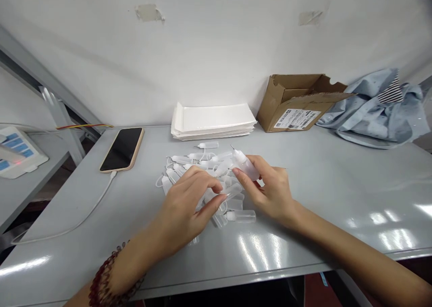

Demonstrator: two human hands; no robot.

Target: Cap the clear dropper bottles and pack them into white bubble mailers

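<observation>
State of work: in our right hand (275,192), right of the frame's middle, we pinch one small bottle (248,166) between thumb and fingers. It tilts toward the upper left, its white top and thin metal tip in place, the tip bare. Our left hand (184,203) is over the heap, thumb and fingertips drawn close; we cannot tell whether anything is between them.

Near the centre, the loose bottles (245,216) lie on their sides in a jumble. Several show metal tips and looped caps; others are hidden by our left hand. We see no sorted row, so we cannot give a count of finished against unfinished pieces.

Surface: a glossy grey table (320,176), with lamp glare at lower right. At upper centre we note a stack of white trays (216,118); right of it, an open cardboard box (295,113), labelled, then a crumpled blue cloth (367,118). At centre left is a phone (122,149), screen dark, with a white cable (113,174) plugged in.

Room: a pale wall (216,50) with two torn tape patches (149,13); a metal frame and a second surface at far left.
</observation>
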